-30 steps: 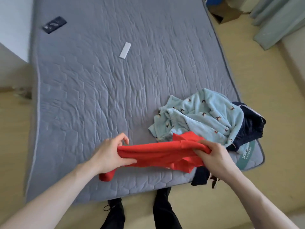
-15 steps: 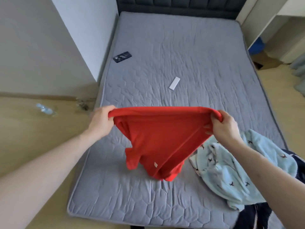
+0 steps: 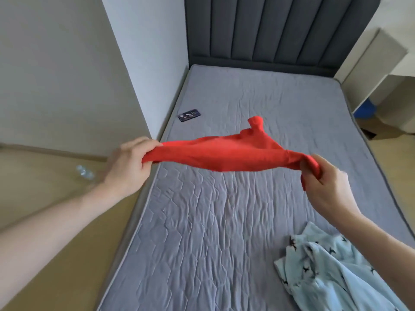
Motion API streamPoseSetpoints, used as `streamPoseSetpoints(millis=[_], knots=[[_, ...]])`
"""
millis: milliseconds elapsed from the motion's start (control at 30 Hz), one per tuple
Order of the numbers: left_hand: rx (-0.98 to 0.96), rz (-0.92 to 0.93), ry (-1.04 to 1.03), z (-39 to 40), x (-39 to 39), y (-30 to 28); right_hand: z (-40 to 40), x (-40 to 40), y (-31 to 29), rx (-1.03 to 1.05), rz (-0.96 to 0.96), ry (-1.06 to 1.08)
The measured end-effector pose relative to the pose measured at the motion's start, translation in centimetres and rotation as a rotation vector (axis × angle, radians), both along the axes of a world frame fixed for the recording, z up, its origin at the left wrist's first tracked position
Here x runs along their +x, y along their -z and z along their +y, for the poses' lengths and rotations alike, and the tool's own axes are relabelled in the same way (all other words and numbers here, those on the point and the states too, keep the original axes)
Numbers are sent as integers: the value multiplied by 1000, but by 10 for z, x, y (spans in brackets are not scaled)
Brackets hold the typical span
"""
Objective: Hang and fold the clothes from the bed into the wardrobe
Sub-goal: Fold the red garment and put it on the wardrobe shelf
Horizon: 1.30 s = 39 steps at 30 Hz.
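Note:
A red garment (image 3: 226, 152) is stretched out nearly level in the air above the grey quilted bed (image 3: 202, 232). My left hand (image 3: 130, 167) grips its left end at the bed's left edge. My right hand (image 3: 325, 182) pinches its right end. One red corner flips up behind the middle. A light blue garment with small dark bird prints (image 3: 332, 270) lies crumpled on the bed at the lower right, partly behind my right forearm.
A dark phone (image 3: 189, 115) lies near the bed's left edge by the white wall. The padded dark headboard (image 3: 280, 30) stands at the far end. A clear plastic bottle (image 3: 84, 172) lies on the wooden floor on the left. White furniture (image 3: 377, 70) stands at the right.
Both hands lifted the red garment off the clothes pile and swung it up and forward, from hanging down to stretched level. The view tilted up toward the headboard.

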<state>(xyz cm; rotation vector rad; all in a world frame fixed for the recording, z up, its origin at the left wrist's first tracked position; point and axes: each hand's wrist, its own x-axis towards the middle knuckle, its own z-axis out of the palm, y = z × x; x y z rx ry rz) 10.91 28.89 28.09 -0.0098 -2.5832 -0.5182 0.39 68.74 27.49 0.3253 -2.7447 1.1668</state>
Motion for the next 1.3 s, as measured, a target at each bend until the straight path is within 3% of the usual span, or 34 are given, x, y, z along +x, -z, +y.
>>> streamPoseSetpoints(millis=[100, 233, 400, 500, 567, 667, 767, 933, 1033, 1133, 1233, 1300], knots=[[28, -142, 111, 11, 42, 60, 14, 36, 52, 98, -122, -55], [44, -410, 107, 29, 108, 167, 34, 89, 142, 287, -294, -136], [56, -796, 160, 74, 206, 291, 56, 172, 257, 444, -637, -230], [-33, -1089, 212, 103, 249, 339, 73, 217, 314, 542, -830, -292], [-70, -1169, 247, 115, 265, 363, 83, 239, 342, 642, -940, -372], [41, -1436, 286, 122, 263, 388, 81, 247, 367, 735, -1093, -428], [237, -1332, 115, 107, 221, 412, 68, 219, 388, 656, -1079, -297], [418, -965, -448, 65, 105, 455, 25, 114, 432, 269, -847, 173], [567, -872, -705, 44, 53, 483, -1, 58, 460, 190, -853, 339], [676, -916, -712, 38, 30, 504, -21, 29, 487, 126, -923, 451], [644, -974, -594, 43, 26, 515, -34, 23, 503, 70, -978, 439], [611, -866, -607, 44, 27, 513, -35, 27, 505, 13, -919, 508]])
